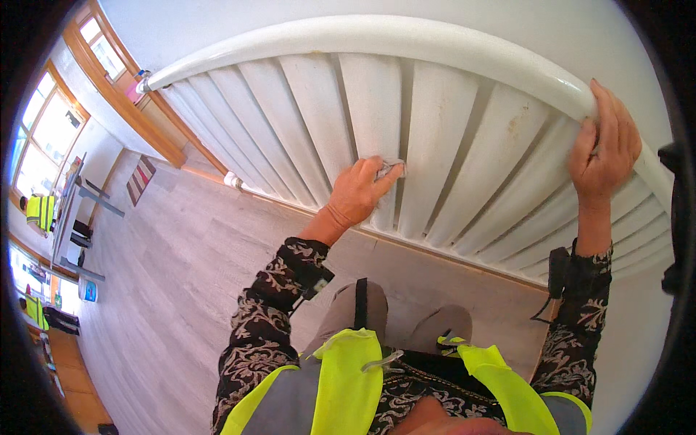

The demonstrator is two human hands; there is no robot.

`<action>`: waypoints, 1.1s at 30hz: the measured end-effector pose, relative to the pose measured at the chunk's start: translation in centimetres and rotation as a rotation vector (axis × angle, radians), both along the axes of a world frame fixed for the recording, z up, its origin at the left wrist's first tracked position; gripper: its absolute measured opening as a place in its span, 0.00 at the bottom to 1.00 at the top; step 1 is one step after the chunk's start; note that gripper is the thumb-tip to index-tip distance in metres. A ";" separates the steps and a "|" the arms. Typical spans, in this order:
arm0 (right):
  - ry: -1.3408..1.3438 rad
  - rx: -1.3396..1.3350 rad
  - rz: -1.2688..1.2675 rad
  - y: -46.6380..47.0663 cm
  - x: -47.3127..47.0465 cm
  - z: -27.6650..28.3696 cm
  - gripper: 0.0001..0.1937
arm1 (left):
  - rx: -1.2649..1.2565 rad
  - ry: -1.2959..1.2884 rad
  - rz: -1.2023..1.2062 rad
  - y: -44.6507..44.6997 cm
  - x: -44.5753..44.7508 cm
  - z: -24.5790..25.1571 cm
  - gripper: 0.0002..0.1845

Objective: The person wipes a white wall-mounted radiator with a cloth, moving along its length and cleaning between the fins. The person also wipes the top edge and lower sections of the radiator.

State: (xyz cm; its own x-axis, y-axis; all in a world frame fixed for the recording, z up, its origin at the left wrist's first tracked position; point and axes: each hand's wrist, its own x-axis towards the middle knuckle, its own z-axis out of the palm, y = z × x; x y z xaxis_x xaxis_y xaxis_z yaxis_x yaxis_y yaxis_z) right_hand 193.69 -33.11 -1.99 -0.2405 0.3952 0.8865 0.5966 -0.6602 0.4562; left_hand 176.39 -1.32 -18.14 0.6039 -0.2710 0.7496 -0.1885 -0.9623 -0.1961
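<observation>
A white column radiator (375, 92) runs along the wall in front of me. Pinched in my left hand (356, 193) is a crumpled greyish cloth (392, 167), pressed against one of the middle columns. Most of the cloth is hidden by my fingers. My right hand (606, 138) grips the thick top pipe (544, 70) near its right end, fingers over the top and thumb on the near side. Brownish marks (514, 125) show on a column between my hands, with fainter ones on the column to its left.
Wood-look flooring (179, 261) stretches left to a table (68, 217), a striped mat (142, 179) and a white bucket (87, 290). Two people (41, 212) in yellow vests are by the windows. A wood-framed doorway (125, 87) stands beyond the radiator's left end.
</observation>
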 end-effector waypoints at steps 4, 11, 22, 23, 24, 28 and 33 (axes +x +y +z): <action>0.044 -0.017 0.026 0.1 -0.1 -0.1 0.19 | -0.036 -0.219 0.050 0.8 1.1 1.3 0.23; 0.029 0.007 0.018 0.3 -0.2 0.2 0.19 | -0.040 -0.357 -0.020 0.7 1.7 3.3 0.22; 0.078 0.014 0.048 -0.2 0.4 0.1 0.20 | -0.200 -0.506 0.131 -0.5 3.8 3.3 0.26; 0.057 0.006 0.035 -0.2 0.6 0.1 0.20 | -0.190 -0.485 0.161 -1.0 3.3 2.7 0.26; 0.039 -0.003 0.020 -0.3 0.6 0.1 0.20 | -0.158 -0.495 0.107 -1.8 2.5 1.7 0.25; 0.053 -0.006 0.013 -0.3 0.8 0.0 0.20 | -0.137 -0.410 0.121 -1.8 1.0 0.6 0.25; 0.038 -0.026 0.042 -0.5 0.8 0.2 0.20 | -0.214 -0.560 0.134 1.4 3.9 3.0 0.29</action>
State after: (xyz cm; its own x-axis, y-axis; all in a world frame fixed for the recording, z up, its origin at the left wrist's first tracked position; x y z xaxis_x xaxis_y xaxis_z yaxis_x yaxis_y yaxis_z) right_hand 194.46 -33.65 -1.83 -0.2236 0.4082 0.8851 0.6411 -0.6223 0.4490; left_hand 180.27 0.03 -15.16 0.1209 -0.0281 0.9923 0.0130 -0.9995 -0.0299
